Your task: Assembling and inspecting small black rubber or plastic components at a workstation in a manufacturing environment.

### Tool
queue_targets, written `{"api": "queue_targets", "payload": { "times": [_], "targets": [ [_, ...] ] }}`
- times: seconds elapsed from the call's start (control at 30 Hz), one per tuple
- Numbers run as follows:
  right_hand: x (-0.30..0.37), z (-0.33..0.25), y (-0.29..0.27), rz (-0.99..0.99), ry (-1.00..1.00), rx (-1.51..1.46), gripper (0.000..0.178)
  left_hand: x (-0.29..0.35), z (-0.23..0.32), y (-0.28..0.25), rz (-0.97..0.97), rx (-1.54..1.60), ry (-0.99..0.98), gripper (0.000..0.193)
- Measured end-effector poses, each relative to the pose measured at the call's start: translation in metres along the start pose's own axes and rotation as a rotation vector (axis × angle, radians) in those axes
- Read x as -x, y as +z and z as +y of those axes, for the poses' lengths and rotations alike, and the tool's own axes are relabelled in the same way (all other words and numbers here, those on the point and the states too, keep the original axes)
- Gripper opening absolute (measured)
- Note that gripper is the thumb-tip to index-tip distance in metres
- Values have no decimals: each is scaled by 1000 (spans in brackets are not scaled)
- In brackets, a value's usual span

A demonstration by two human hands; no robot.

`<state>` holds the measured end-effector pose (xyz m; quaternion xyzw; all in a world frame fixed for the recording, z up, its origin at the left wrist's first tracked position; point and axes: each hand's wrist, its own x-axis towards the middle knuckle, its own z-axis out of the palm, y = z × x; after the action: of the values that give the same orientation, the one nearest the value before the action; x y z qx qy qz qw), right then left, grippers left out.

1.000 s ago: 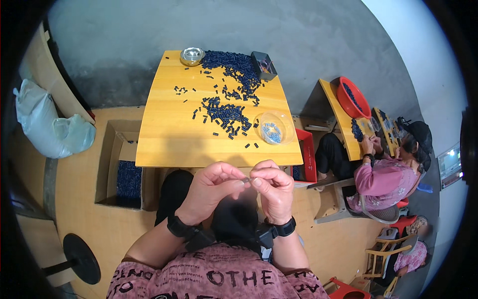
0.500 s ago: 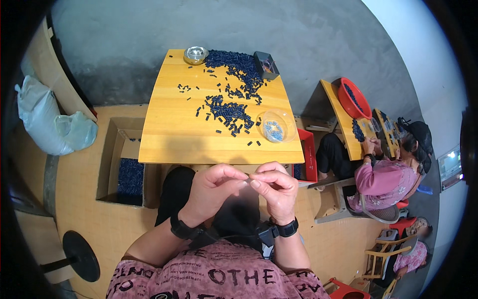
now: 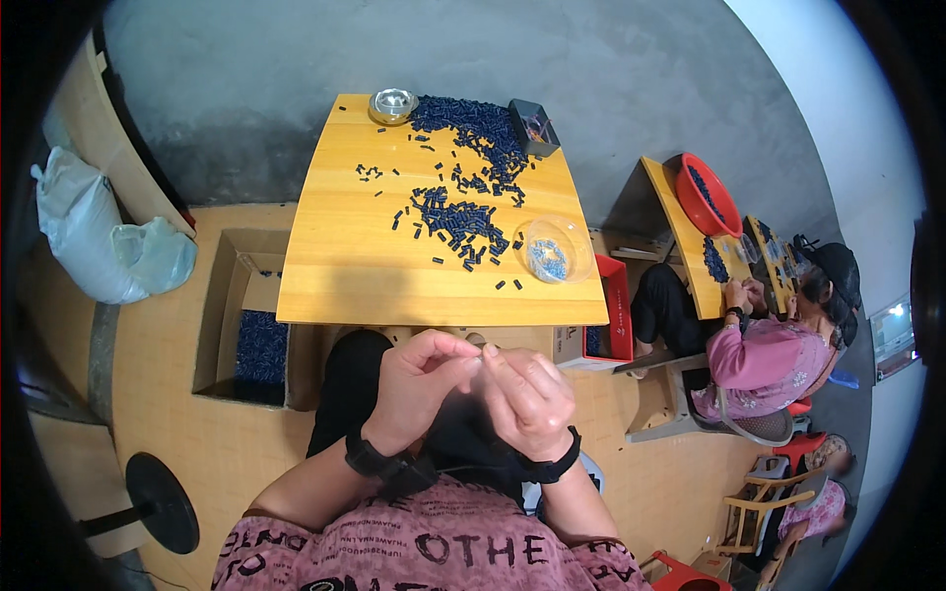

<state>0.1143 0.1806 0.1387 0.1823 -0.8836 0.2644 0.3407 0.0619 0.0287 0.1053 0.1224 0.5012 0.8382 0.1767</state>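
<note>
my left hand [image 3: 419, 389] and right hand [image 3: 532, 409] meet over my dark trousers [image 3: 345, 379], just before the near edge of the worktop [image 3: 335, 261]. on both, thumb and forefinger are pinched, and the tips of my fingers [image 3: 451, 346] come together; whatever may sit between them is too small and hidden, so i cannot tell what i am grasping, if anything. a black band [image 3: 365, 455] circles each wrist.

in front of me, a loose heap of small dark blue pieces [image 3: 459, 219] lies mid-worktop, with single ones scattered round it. more of them cover the far edge, between a shiny metal bowl [image 3: 379, 113] and a dark box [image 3: 540, 148]. near the right edge stands a clear round tub [image 3: 574, 236] with small pale blue parts [image 3: 547, 261] in it.

on the floor [image 3: 158, 394] to my left, a cardboard box [image 3: 210, 325] holds more dark blue pieces. to the right of my worktop is a red box [image 3: 618, 307]; farther right, a co-worker in a pink top [image 3: 744, 355] sits at another table [image 3: 680, 222] bearing a red basin [image 3: 724, 219].
</note>
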Motion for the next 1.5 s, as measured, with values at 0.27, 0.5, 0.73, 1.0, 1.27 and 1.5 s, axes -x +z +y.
{"api": "queue_targets", "payload": {
  "times": [0.27,0.5,0.73,1.0,1.27,1.5],
  "targets": [
    [7,8,37,-96,82,-100,42,-4,-25,-22,128,66,19,9],
    [20,51,76,-266,536,-728,49,-26,-43,-47,231,9,-3,8],
    [5,87,85,-317,848,-535,23,-35,-50,-67,275,180,-71,9],
    [-41,140,102,-239,427,23,22,-46,-47,-83,280,256,-81,8],
    [-73,165,140,-234,173,231,42,-55,-43,-97,319,270,-75,8],
    [-69,160,156,-406,88,260,41,-59,-44,-109,343,260,-91,9]
  ]
}}
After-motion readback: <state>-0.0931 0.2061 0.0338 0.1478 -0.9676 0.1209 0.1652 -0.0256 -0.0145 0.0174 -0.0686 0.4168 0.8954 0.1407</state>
